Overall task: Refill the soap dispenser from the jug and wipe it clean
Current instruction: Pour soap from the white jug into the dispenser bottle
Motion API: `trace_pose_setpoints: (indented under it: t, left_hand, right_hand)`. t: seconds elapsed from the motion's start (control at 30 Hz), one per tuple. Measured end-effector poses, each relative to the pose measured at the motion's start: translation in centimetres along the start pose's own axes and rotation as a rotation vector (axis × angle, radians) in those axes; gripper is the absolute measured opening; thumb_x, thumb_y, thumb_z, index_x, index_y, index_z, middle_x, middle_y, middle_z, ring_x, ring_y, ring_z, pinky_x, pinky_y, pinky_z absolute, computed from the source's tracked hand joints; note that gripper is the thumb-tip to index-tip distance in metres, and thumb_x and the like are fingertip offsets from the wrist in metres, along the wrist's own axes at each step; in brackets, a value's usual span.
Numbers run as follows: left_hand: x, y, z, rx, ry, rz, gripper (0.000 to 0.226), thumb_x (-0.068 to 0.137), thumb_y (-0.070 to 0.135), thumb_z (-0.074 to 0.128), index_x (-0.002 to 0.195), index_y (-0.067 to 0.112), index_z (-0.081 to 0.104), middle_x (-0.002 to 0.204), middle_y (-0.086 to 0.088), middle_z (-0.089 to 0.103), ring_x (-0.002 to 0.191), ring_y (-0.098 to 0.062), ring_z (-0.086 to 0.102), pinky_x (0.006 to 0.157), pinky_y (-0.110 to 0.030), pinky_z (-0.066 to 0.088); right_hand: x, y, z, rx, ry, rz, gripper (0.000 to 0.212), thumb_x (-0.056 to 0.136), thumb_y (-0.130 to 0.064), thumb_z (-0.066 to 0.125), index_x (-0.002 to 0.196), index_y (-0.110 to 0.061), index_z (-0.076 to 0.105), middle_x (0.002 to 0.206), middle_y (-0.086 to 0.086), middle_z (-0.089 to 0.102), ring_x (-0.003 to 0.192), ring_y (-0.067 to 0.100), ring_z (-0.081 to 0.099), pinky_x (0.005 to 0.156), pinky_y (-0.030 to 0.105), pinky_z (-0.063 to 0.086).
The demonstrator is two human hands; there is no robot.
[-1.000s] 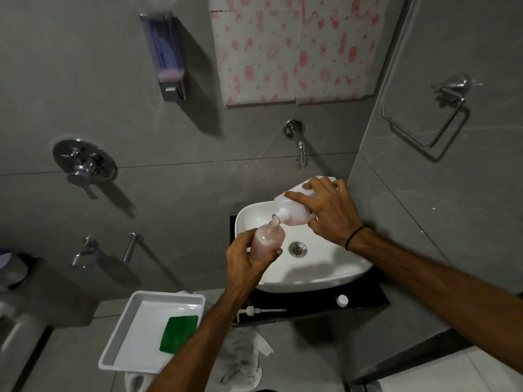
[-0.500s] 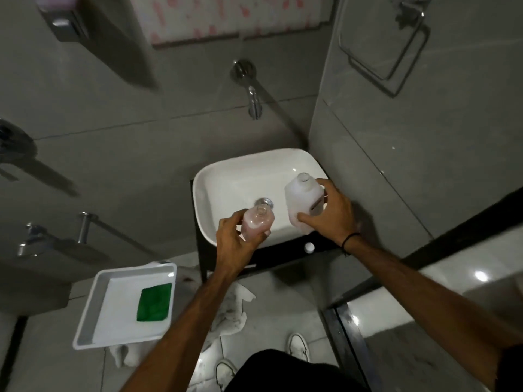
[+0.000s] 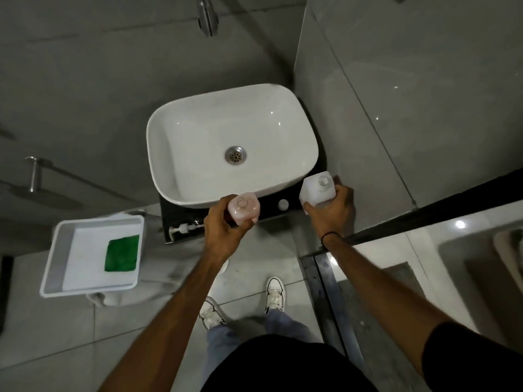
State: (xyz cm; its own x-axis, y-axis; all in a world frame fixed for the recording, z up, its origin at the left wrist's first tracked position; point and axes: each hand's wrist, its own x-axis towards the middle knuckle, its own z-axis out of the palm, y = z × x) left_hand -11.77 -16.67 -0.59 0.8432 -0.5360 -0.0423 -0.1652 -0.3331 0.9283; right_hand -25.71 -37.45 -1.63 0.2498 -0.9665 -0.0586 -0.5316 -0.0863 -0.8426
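Hidden and cut-off parts

The tap (image 3: 208,15) is cut by the top edge; the dispenser's (image 3: 244,207) lower body is covered by the left hand (image 3: 223,230); the jug's (image 3: 317,189) base is concealed.

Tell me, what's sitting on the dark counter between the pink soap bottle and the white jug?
A small white cap lies on the counter between the soap bottle and jug, per the head view.

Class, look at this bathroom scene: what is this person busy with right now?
A person stands at a white sink. The left hand holds an open soap dispenser bottle of pink liquid; the right hand holds an uncapped white jug upright. The pump head lies on the black counter. Nothing is being poured.
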Motion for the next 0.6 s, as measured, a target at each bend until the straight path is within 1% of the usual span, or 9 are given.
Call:
trace_pose_setpoints:
  t: [0.07,0.13,0.23,0.3,0.37,0.43,0.5,0.53,0.6]
  left_hand:
    - [-0.2,-0.6,0.4,-0.017,0.013,-0.032,0.054,0.063,0.042,0.092,0.11,0.047,0.065,0.101,0.022,0.074,0.088,-0.002,0.072,0.072,-0.013,0.055]
    - [-0.6,-1.2,0.7,-0.013,0.015,-0.056,0.055,0.064,0.042,0.091,0.113,0.047,0.065,0.101,0.02,0.075,0.089,-0.004,0.073,0.071,-0.013,0.056]
    - [-1.3,-1.9,1.0,0.003,0.027,-0.097,0.057,0.064,0.044,0.09,0.114,0.038,0.066,0.1,0.013,0.075,0.087,-0.004,0.071,0.071,-0.015,0.055]
    - [-1.7,-2.2,1.1,0.03,0.042,-0.109,0.061,0.063,0.045,0.09,0.118,0.03,0.066,0.104,0.009,0.075,0.092,-0.006,0.07,0.076,-0.019,0.056]
    - [-2.2,-2.3,1.1,0.04,0.057,-0.102,0.064,0.063,0.042,0.09,0.12,0.027,0.065,0.11,0.007,0.073,0.099,-0.009,0.07,0.082,-0.029,0.059]
    - [-2.7,-2.2,1.0,0.054,0.082,-0.086,0.067,0.063,0.037,0.091,0.122,0.019,0.065,0.116,0.0,0.067,0.103,-0.017,0.068,0.085,-0.04,0.06]
    - [-3.0,-2.0,0.9,0.072,0.083,-0.082,0.069,0.061,0.033,0.092,0.122,0.014,0.065,0.117,-0.006,0.062,0.105,-0.024,0.066,0.087,-0.048,0.059]
    - [-3.1,-1.9,0.8,0.07,0.073,-0.089,0.068,0.061,0.031,0.093,0.121,0.013,0.066,0.117,-0.007,0.062,0.105,-0.026,0.066,0.088,-0.05,0.059]
    - [-3.3,-1.6,0.4,0.055,0.044,-0.09,0.066,0.061,0.029,0.095,0.119,0.017,0.066,0.116,-0.005,0.062,0.104,-0.023,0.067,0.087,-0.048,0.06]
  right_hand:
    - [0.3,0.9,1.0,0.038,-0.017,0.034,0.082,0.057,-0.019,0.096,0.121,-0.012,0.046,0.111,-0.002,0.058,0.094,0.017,0.058,0.079,0.037,0.057]
    - [0.6,1.6,1.6,0.053,-0.032,0.035,0.085,0.057,-0.023,0.095,0.123,-0.016,0.043,0.112,-0.002,0.056,0.095,0.02,0.059,0.079,0.037,0.056]
    - [1.0,2.4,1.5,0.032,-0.084,0.039,0.094,0.051,-0.028,0.098,0.124,-0.02,0.04,0.115,-0.004,0.055,0.097,0.021,0.059,0.079,0.033,0.052]
    - [0.8,3.4,0.7,0.004,-0.112,0.083,0.099,0.047,-0.027,0.1,0.126,-0.017,0.041,0.121,0.002,0.059,0.1,0.022,0.059,0.082,0.034,0.053]
    - [-0.5,4.4,-0.6,-0.04,-0.109,0.127,0.094,0.048,-0.025,0.1,0.123,-0.011,0.044,0.118,0.01,0.059,0.099,0.024,0.058,0.085,0.037,0.053]
    - [-2.4,5.3,-1.5,-0.103,-0.094,0.117,0.082,0.053,-0.023,0.098,0.117,-0.008,0.049,0.112,0.01,0.058,0.095,0.025,0.059,0.086,0.045,0.055]
    - [-4.3,5.5,-1.5,-0.131,-0.19,0.044,0.07,0.061,-0.019,0.094,0.116,-0.007,0.054,0.11,0.009,0.061,0.094,0.024,0.06,0.086,0.047,0.055]
    - [-5.1,5.2,-1.2,-0.113,-0.282,0.001,0.065,0.064,-0.016,0.092,0.118,-0.008,0.056,0.11,0.007,0.062,0.095,0.022,0.061,0.087,0.043,0.056]
    - [-6.4,3.9,-0.3,-0.044,-0.497,-0.076,0.061,0.068,-0.009,0.089,0.12,-0.014,0.058,0.115,0.0,0.064,0.099,0.016,0.063,0.087,0.023,0.054]
